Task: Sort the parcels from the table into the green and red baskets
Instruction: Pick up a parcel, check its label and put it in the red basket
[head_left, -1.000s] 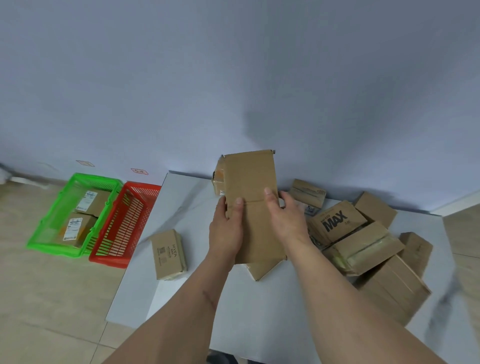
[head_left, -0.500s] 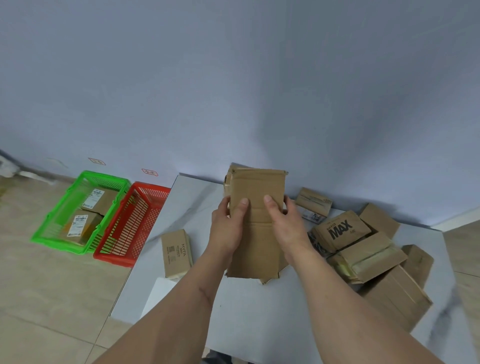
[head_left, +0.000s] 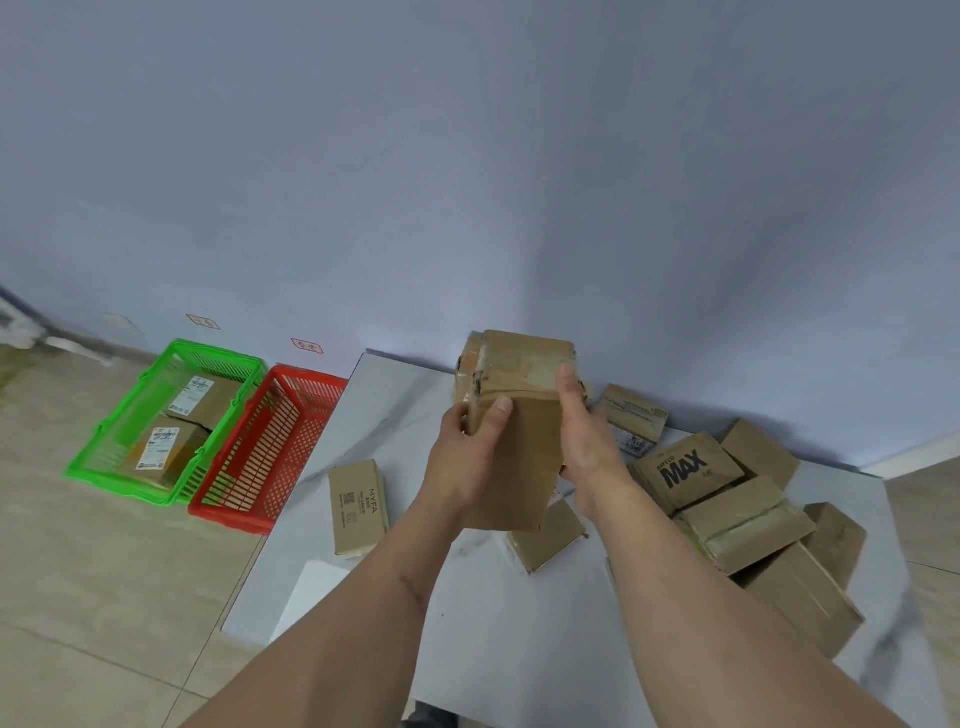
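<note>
Parcel (head_left: 519, 441) upright between left hand (head_left: 465, 457), right hand (head_left: 587, 441).

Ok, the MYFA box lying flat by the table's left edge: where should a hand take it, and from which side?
Take the MYFA box across its two long side edges, coming down from above. It lies flat, printed face up, and apart from the other parcels, so both long edges look free. Its narrow width should fit one hand, and the left hand is nearer, though it now holds the tall box.

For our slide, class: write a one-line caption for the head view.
Both hands, left and right, hold a cardboard parcel above the table.
</note>
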